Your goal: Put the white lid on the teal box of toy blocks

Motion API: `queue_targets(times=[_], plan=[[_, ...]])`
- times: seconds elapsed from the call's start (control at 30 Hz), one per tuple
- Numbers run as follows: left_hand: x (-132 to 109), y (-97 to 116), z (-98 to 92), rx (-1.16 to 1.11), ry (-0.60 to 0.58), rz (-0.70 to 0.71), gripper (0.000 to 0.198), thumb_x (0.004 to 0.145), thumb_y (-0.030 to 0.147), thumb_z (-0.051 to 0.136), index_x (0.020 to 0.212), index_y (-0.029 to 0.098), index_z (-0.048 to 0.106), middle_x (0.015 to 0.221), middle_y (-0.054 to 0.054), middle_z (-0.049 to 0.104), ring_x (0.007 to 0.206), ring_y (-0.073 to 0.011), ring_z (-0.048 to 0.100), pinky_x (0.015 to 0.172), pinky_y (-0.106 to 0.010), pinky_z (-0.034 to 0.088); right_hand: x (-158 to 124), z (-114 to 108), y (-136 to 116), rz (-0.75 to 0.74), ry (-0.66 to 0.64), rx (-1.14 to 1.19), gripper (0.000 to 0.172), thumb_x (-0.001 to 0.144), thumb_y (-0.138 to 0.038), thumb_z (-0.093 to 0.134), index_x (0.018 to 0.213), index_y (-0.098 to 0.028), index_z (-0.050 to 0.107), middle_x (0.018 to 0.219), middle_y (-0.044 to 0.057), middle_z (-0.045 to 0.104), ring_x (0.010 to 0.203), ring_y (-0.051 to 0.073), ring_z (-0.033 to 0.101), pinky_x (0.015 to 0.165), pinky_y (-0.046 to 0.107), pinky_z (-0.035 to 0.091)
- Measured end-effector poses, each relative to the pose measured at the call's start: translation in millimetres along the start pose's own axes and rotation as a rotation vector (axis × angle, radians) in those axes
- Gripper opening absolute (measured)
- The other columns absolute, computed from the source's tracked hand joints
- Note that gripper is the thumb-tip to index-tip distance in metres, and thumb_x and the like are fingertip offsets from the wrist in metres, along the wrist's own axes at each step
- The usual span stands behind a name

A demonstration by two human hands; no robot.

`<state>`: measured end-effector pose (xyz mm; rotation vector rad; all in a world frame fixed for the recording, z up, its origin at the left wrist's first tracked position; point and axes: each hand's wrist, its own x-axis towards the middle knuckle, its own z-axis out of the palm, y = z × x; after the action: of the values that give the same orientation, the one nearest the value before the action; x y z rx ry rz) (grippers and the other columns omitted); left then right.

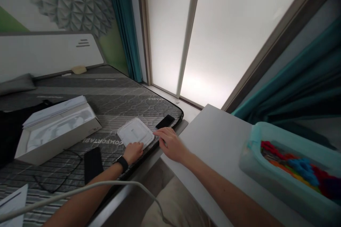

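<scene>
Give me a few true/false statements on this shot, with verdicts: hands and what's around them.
1. The left hand touches the white plastic lid. True.
2. The right hand holds the black phone. False: its fingers are at the lid's edge, and the phone lies on the mattress.
3. The black watch is on the right wrist. False: it is on the left wrist.
4. The teal plastic tub stands on the white surface. True.
</scene>
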<state>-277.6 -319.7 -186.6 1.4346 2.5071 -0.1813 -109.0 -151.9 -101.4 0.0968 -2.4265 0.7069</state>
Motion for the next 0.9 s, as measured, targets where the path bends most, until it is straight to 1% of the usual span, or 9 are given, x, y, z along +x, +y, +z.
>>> queue_targets(times=[0.13, 0.23, 0.33, 0.43, 0.53, 0.6, 0.7, 0.8, 0.9], plan=[[-0.3, 7.2, -6.5, 0.048, 0.014, 0.05, 0.021, 0.092, 0.014, 0.049, 0.105, 0.018, 0.065, 0.108, -0.015, 0.073, 0.104, -0.0296, 0.07, 0.087, -0.041, 0.051, -3.7, -8.4, 3.2, 0.031, 0.033, 0.0, 0.039, 0.089, -0.005, 0.05, 0.121, -0.021, 0.065, 0.114, 0.009, 0.07, 0.108, 0.023, 0.062, 0.102, 0.046, 0.049], [1.1, 8.1, -21.1, 0.079, 0.053, 0.056, 0.026, 0.095, 0.013, 0.042, 0.108, 0.017, 0.064, 0.106, -0.016, 0.073, 0.097, -0.0292, 0.072, 0.077, -0.038, 0.053, -5.8, -13.1, 3.8, 0.059, 0.069, 0.002, 0.038, 0.089, -0.005, 0.049, 0.12, -0.021, 0.065, 0.112, 0.009, 0.07, 0.107, 0.023, 0.063, 0.101, 0.046, 0.05], [2.2, 7.9, -44.1, 0.109, 0.11, 0.064, 0.029, 0.097, 0.013, 0.039, 0.113, 0.016, 0.063, 0.107, -0.017, 0.071, 0.093, -0.0284, 0.072, 0.071, -0.036, 0.053, -5.9, -17.4, 1.6, 0.076, 0.099, 0.012, 0.039, 0.089, -0.005, 0.048, 0.12, -0.022, 0.065, 0.112, 0.009, 0.07, 0.107, 0.023, 0.064, 0.101, 0.046, 0.05], [1.4, 12.0, -72.5, 0.145, 0.168, 0.122, 0.03, 0.094, 0.006, 0.041, 0.112, 0.017, 0.063, 0.106, -0.015, 0.071, 0.095, -0.027, 0.07, 0.073, -0.035, 0.053, -5.2, -25.4, -3.2, 0.105, 0.157, 0.034, 0.038, 0.089, -0.006, 0.047, 0.12, -0.022, 0.065, 0.112, 0.009, 0.07, 0.107, 0.024, 0.064, 0.101, 0.046, 0.05], [-0.4, 23.7, -102.0, 0.188, 0.229, 0.207, 0.032, 0.093, 0.002, 0.042, 0.111, 0.019, 0.063, 0.106, -0.013, 0.07, 0.098, -0.0262, 0.067, 0.076, -0.036, 0.052, -6.8, -41.5, -11.2, 0.152, 0.249, 0.069, 0.039, 0.089, -0.007, 0.046, 0.122, -0.022, 0.063, 0.111, 0.009, 0.069, 0.107, 0.023, 0.064, 0.099, 0.044, 0.052], [-1.1, 36.3, -121.1, 0.214, 0.268, 0.269, 0.032, 0.094, 0.002, 0.043, 0.111, 0.02, 0.063, 0.106, -0.012, 0.069, 0.1, -0.026, 0.065, 0.078, -0.037, 0.051, -10.3, -58.1, -19.7, 0.18, 0.311, 0.086, 0.041, 0.089, -0.006, 0.045, 0.124, -0.022, 0.061, 0.112, 0.009, 0.067, 0.106, 0.023, 0.063, 0.098, 0.042, 0.053], [-0.7, 62.5, -147.8, 0.256, 0.333, 0.368, 0.028, 0.097, 0.006, 0.045, 0.113, 0.022, 0.062, 0.108, -0.01, 0.068, 0.102, -0.0268, 0.063, 0.079, -0.038, 0.05, -19.4, -89.9, -37.3, 0.214, 0.394, 0.07, 0.044, 0.089, -0.006, 0.044, 0.126, -0.022, 0.06, 0.112, 0.009, 0.063, 0.106, 0.022, 0.062, 0.097, 0.04, 0.053], [0.6, 96.2, -171.5, 0.352, 0.457, 0.494, 0.023, 0.098, 0.009, 0.05, 0.114, 0.022, 0.061, 0.104, -0.007, 0.068, 0.098, -0.0258, 0.063, 0.076, -0.036, 0.048, -32.3, -124.5, -56.1, 0.236, 0.45, 0.019, 0.045, 0.09, -0.008, 0.044, 0.129, -0.025, 0.058, 0.117, 0.009, 0.061, 0.112, 0.022, 0.06, 0.102, 0.041, 0.051], [2.0, 133.9, -191.6, 0.375, 0.565, 0.618, 0.019, 0.099, 0.013, 0.054, 0.113, 0.023, 0.06, 0.103, -0.006, 0.067, 0.098, -0.0245, 0.062, 0.075, -0.034, 0.046, -49.0, -157.3, -71.3, 0.282, 0.495, -0.06, 0.045, 0.091, -0.01, 0.044, 0.13, -0.026, 0.058, 0.121, 0.009, 0.06, 0.116, 0.023, 0.059, 0.106, 0.042, 0.05]])
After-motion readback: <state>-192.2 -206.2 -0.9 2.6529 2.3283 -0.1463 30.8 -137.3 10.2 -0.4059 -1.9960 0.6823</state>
